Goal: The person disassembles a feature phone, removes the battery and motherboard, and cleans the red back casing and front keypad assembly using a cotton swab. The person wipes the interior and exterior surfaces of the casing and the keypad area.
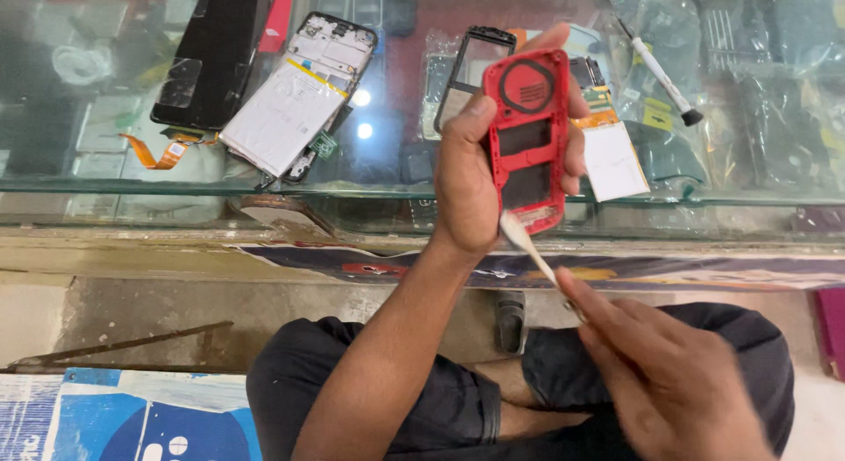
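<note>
left hand (471,175): grip wrapped around red phone shell (528,140), frame centre
right hand (669,373): grip pinching brush (528,245), bristles touching shell's lower edge
worktop (114,184): glass, opened phone (295,95) upper left

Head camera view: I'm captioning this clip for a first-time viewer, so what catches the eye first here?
The red phone housing stands out first, held upright in the left hand in the middle, above the glass counter. Just below it, the right hand holds a small pale brush with its tip at the housing's lower edge. On the counter to the left lies an opened smartphone with its pale insides showing, beside a detached black screen.
</note>
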